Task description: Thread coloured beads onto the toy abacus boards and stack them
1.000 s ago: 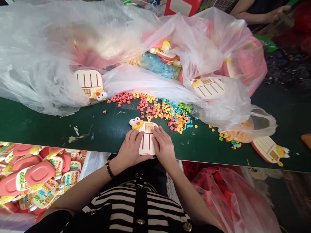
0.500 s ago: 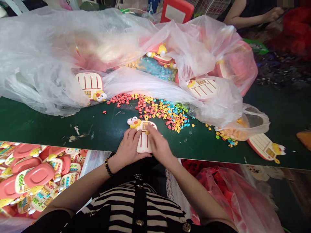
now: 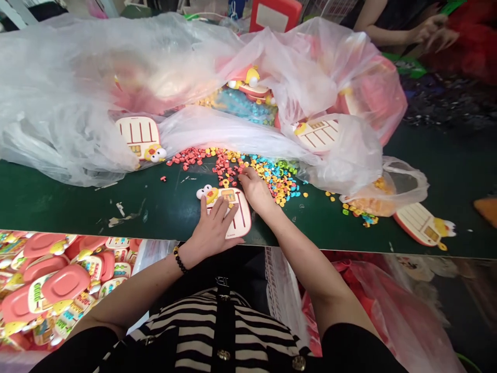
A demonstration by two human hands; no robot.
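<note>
A cream toy board [image 3: 243,217] with dark red slots and a yellow duck-like head with bulging white eyes lies at the table's near edge. My left hand [image 3: 212,223] holds it, fingers spread over its face and thumb along the near edge. Just beyond the board, my right hand [image 3: 258,191] reaches into a pile of small coloured plastic pieces [image 3: 285,184], red, yellow, blue and green. Its fingertips are bent together at the red and yellow pieces; whatever is between them is hidden.
Clear plastic bags [image 3: 186,57] cover the back of the green table [image 3: 70,207]. Similar boards lie left [image 3: 139,132], right [image 3: 318,135] and far right [image 3: 417,223]. A bin of boards with coloured pieces [image 3: 64,282] stands lower left. Another person's hands [image 3: 437,33] are at the upper right.
My right hand has moved off the board, up and to the right, into the small pieces. The board has tilted slightly, and my left hand's fingers have spread further over it.
</note>
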